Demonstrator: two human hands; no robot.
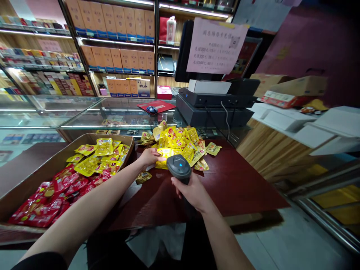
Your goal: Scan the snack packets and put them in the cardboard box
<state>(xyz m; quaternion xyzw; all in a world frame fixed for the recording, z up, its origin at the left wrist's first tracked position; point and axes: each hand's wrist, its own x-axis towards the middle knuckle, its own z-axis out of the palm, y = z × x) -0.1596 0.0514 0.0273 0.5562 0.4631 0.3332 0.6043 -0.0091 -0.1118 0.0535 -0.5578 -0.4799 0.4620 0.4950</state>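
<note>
A black handheld scanner [178, 166] is grasped by the right hand [192, 189], its head raised above the grip. A yellow packet [168, 152] is pinched at its left end by the left hand [147, 158], just beyond the scanner head. Past both hands, a heap of packets [174, 138] is piled on the dark red tabletop [225, 187]. To the left of the left hand, an open carton [36, 180] is filled with yellow pouches [104, 146] and, nearer, red pouches [67, 180], partly hidden by the left forearm [104, 198]. Beyond the right hand, a monitor [184, 56] is covered by a paper sign [216, 47].
</note>
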